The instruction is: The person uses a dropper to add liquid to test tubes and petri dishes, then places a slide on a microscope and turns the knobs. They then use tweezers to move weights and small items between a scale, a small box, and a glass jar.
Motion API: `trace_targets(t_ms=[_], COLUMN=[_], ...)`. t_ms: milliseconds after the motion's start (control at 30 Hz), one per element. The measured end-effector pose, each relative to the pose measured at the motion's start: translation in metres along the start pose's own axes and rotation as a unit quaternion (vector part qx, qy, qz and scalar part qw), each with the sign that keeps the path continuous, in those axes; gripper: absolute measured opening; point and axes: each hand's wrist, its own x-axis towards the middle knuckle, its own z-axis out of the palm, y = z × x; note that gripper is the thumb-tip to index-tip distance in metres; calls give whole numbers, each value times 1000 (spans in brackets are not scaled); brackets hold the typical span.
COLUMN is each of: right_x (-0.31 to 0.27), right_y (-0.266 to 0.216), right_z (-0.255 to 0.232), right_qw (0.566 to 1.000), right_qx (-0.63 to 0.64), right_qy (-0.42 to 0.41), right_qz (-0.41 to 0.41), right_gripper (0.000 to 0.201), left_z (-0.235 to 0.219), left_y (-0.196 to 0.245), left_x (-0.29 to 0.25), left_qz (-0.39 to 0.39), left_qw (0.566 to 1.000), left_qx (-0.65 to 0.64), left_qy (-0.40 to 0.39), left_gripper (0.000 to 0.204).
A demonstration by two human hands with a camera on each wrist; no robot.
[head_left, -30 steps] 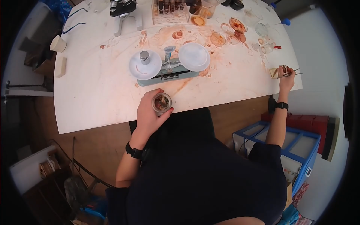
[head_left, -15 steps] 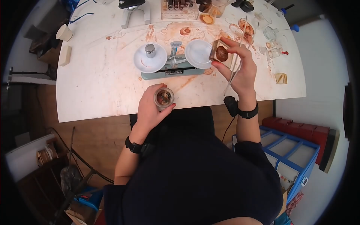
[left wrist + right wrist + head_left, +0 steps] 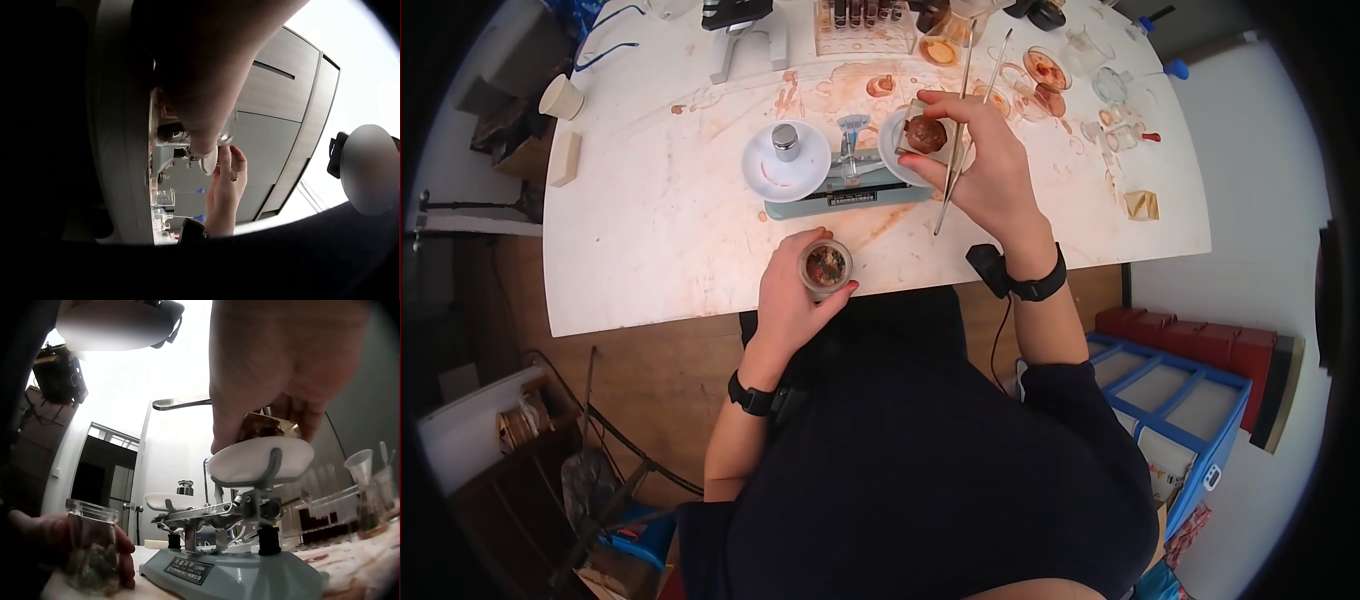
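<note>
My left hand (image 3: 792,295) grips a glass jar (image 3: 94,550) near the table's front edge; dark and greenish bits lie inside. My right hand (image 3: 992,170) pinches a small square box or folded tray (image 3: 284,426) holding a round brown lump (image 3: 925,133). Thin metal rods (image 3: 949,190) also cross this hand, one with a flat spoon-like end (image 3: 178,403) in the right wrist view. The box is close over the right pan (image 3: 262,464) of a green balance (image 3: 231,575). On the left pan (image 3: 765,182) stands a metal weight (image 3: 785,143).
At the right lies a folded yellowish paper square (image 3: 1142,206). A test tube rack (image 3: 865,42), a microscope stand (image 3: 750,45) and stained glassware (image 3: 1048,68) occupy the back. A paper cup (image 3: 561,97) and a white block (image 3: 565,160) stand at the left edge.
My right hand has carried the box with the brown lump from the table's right edge leftward to the right pan, keeping the rods. My left hand still holds the jar in place.
</note>
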Motion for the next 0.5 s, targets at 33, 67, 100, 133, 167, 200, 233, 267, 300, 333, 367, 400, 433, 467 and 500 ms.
trace_targets(t_ms=[33, 67, 100, 133, 167, 200, 233, 267, 300, 333, 367, 400, 433, 467, 500], right_x=[0, 0, 0, -1, -2, -2, -3, -3, -4, -4, -5, -7, -8, -9, -11], right_y=[0, 0, 1, 1, 1, 2, 2, 2, 2, 2, 2, 2, 2, 1, 0], right_z=[0, 1, 2, 2, 3, 4, 4, 4, 3, 3, 3, 3, 2, 0, -2], right_qw=[1000, 1000, 1000, 1000, 1000, 1000, 1000, 1000, 1000, 1000, 1000, 999, 999, 999, 998], right_qx=[-4, -2, 0, 2, 2, 1, 1, 4, 7, 9, 16, 23, 29, 31, 33], right_qy=[-4, -3, -2, 0, 2, 4, 7, 6, 6, 5, 4, 3, 2, 7, 12], right_qz=[-4, -5, -6, -6, -4, -1, 0, 4, 7, 10, 18, 27, 35, 39, 43], right_gripper=[53, 53, 54, 54, 55, 55, 55, 55, 56, 56, 56, 56, 56, 56, 56], left_z=[0, 0, 0, 0, 0, 0, 0, 0, 1, 0, 0, 0, 0, 0, 1], left_y=[0, 1, 1, 1, 1, 1, 1, 1, 1, 1, 1, 1, 1, 1, 1], left_x=[0, 0, 0, 1, 1, 1, 1, 1, 1, 1, 1, 1, 2, 2, 1], left_qz=[2, 2, 3, 2, 1, 0, -2, -4, -6, -6, -6, -6, -6, -7, -8], left_qw=[1000, 1000, 1000, 1000, 1000, 1000, 1000, 1000, 1000, 1000, 1000, 1000, 1000, 1000, 1000], left_qx=[1, 1, 2, 3, 4, 5, 3, 1, -1, -4, -6, -8, -9, -10, -11], left_qy=[1, 1, 0, -2, -3, -5, -2, 0, 3, 3, 4, 4, 5, 6, 6], left_gripper=[66, 66, 66, 66, 66, 66, 66, 66, 66, 66, 66, 66, 66, 66, 66])
